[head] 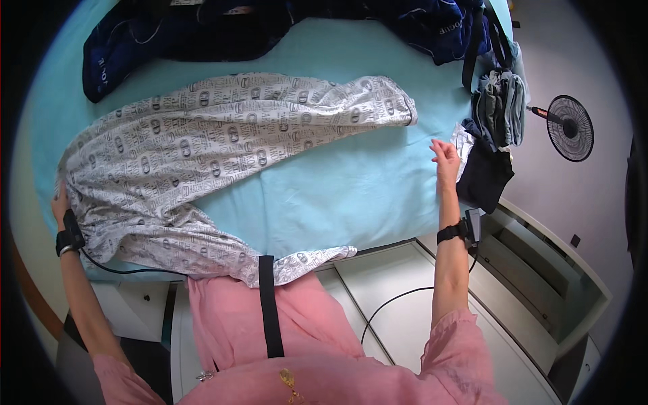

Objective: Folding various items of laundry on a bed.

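A pair of white pyjama trousers with grey printed lettering (223,131) lies spread over a light blue bed sheet (324,202). One leg stretches to the right across the bed, while the other runs down over the near edge against the pink clothing. At the far left, my left hand (61,205) is at the waist end of the trousers, its fingers partly hidden by the cloth, so its grip cannot be made out. My right hand (445,158) is above the right part of the bed, beside a small pile of clothes, fingers loosely bent and holding nothing visible.
Dark blue fabric (228,35) lies along the far side. Folded garments (501,109) and a black folded cloth (483,174) are stacked at the right edge. Beyond them stands a black fan (570,128). Cables run from both wrist devices. White furniture (390,298) borders the near side.
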Tool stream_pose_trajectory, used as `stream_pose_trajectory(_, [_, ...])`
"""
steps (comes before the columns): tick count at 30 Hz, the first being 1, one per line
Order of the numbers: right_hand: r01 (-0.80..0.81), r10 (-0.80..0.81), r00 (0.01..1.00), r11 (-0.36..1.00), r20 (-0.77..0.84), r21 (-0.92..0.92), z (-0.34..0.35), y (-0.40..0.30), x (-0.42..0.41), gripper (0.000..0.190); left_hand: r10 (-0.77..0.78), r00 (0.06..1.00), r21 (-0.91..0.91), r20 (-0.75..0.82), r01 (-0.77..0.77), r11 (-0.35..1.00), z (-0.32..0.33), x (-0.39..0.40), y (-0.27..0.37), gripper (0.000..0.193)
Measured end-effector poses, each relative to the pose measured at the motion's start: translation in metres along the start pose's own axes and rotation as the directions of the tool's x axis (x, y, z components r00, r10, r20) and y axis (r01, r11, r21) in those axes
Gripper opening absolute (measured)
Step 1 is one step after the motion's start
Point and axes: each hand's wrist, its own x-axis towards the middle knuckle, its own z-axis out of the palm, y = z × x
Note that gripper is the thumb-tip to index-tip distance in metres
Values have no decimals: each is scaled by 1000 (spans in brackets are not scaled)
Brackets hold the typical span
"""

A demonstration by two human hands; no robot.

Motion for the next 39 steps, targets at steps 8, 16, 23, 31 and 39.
stream_pose_trajectory(8, [393, -341, 919, 845, 199, -364, 89, -6, 34, 32, 54, 999, 126, 0, -53, 991, 6, -34, 14, 84])
stream_pose_trajectory(16, [304, -317, 919, 948, -235, -91, -16, -7, -18, 18, 108, 962, -769, 249, 129, 626, -79, -78, 37, 49])
stream_pose_trajectory(23, [-579, 567, 806, 815, 168, 26, -44, 57, -103, 25, 225, 679, -605, 698, 391, 694, -96, -120, 24, 45])
stream_pose_trajectory(31, [-287, 315, 938, 940, 143, -185, -4, 66, -78, 47, 140, 721, -415, 678, 219, 883, -121, -89, 69, 49])
stream_pose_trajectory(39, [-264, 246, 964, 917, 98, 299, -29, 50, 84, 49, 454, 817, -850, 356, 80, 521, -84, -20, 194, 53])
